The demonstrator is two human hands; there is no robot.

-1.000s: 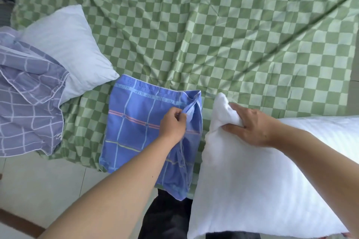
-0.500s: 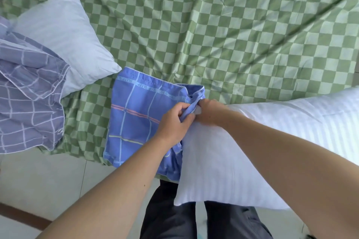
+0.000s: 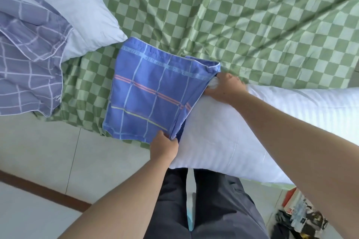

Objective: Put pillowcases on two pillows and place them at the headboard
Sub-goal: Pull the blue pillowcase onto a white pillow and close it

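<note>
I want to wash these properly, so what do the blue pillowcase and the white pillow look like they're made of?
Blue pillowcase: thin woven fabric, likely cotton or a blend, matte, creasing softly.
White pillow: satin-stripe woven shell with faint sheen, soft filling; fibre uncertain.

There is just one camera, worn on the person's head. It looks forward and steeply down from close above. The bed (image 3: 252, 15) fills the top of the frame. The floor (image 3: 48, 151) lies at the lower left. The person's own legs (image 3: 204, 205) show at the bottom middle, right under the camera.
</note>
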